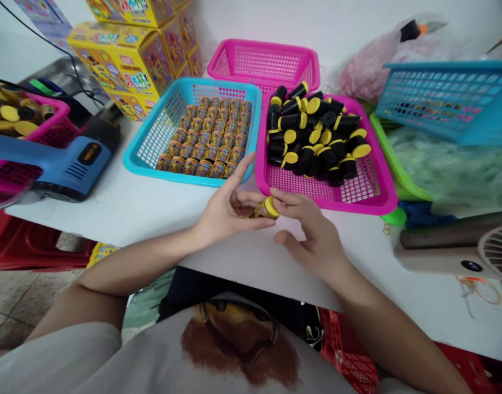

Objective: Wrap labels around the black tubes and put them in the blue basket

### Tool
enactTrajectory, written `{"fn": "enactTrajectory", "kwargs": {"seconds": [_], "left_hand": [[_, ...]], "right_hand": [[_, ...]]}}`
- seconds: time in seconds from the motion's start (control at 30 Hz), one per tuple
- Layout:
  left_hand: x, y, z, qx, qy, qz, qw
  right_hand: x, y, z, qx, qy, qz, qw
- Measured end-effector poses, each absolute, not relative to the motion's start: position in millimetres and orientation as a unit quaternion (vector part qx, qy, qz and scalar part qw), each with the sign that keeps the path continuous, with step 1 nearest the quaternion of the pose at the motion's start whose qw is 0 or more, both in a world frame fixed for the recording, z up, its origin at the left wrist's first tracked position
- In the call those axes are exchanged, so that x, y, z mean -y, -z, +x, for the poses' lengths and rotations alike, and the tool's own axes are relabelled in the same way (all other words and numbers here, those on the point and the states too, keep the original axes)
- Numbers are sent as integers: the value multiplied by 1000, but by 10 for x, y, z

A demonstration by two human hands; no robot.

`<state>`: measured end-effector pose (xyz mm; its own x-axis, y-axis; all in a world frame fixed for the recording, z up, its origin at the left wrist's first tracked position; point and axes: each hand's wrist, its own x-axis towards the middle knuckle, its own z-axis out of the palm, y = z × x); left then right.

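Closest to the camera, a pale T-shirt (pixel 243 355) with a brown print covers the person's chest, just behind the edge of a white table (pixel 111 213). On the table at centre right, a magenta basket (pixel 328 198) holds a loose heap of black cylinders (pixel 316 131) with yellow caps. At centre, a cyan basket (pixel 150 139) holds printed cylinders (pixel 202 137) packed in tidy rows. A pink basket (pixel 263 60) sits behind them at top centre. Stacked yellow cartons (pixel 120 60) rise at upper left, a blue power tool (pixel 74 164) lies at left, a tilted blue basket (pixel 448 98) sits at upper right, and a beige fan (pixel 451 246) stands at right. Low in the centre, the left hand (pixel 230 205) curls around the body of a small printed cylinder (pixel 259 211), grasping it, while the right hand (pixel 308 230) pinches its yellow cap (pixel 270 207). The cylinder sits between both hands, just in front of the 2 nearest baskets.
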<state>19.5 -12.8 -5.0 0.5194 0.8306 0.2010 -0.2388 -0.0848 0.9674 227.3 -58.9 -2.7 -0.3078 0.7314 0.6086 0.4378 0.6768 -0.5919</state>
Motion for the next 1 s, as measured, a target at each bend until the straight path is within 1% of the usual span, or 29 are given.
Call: {"fn": "enactTrajectory", "kwargs": {"seconds": [0.07,0.1,0.2,0.3,0.47,0.63,0.73,0.8,0.9,1.0], "left_hand": [[104,65,203,-246,-432,575,650],[98,79,214,-241,-431,568,659],[127,125,281,-208,-398,574,685],[202,133,357,-176,-343,598,703],[240,50,329,-141,-295,617,716],[199,2,226,-142,-280,657,685],[221,3,249,-153,-324,676,644],[254,-37,258,-153,-381,696,590],[258,-218,153,-204,-427,736,485],[26,-516,-109,-309,-432,771,352]], "right_hand": [[617,31,2226,824,-58,-376,421],[632,31,2201,825,-18,-383,415],[677,28,2129,817,53,-376,435],[711,35,2072,817,71,-355,448],[746,91,1976,823,59,-327,460],[766,117,1973,831,71,-292,468],[756,110,2032,841,117,-281,447],[737,97,2071,846,145,-278,432],[683,54,2125,835,167,-307,425],[603,-12,2213,797,212,-369,428]]}}
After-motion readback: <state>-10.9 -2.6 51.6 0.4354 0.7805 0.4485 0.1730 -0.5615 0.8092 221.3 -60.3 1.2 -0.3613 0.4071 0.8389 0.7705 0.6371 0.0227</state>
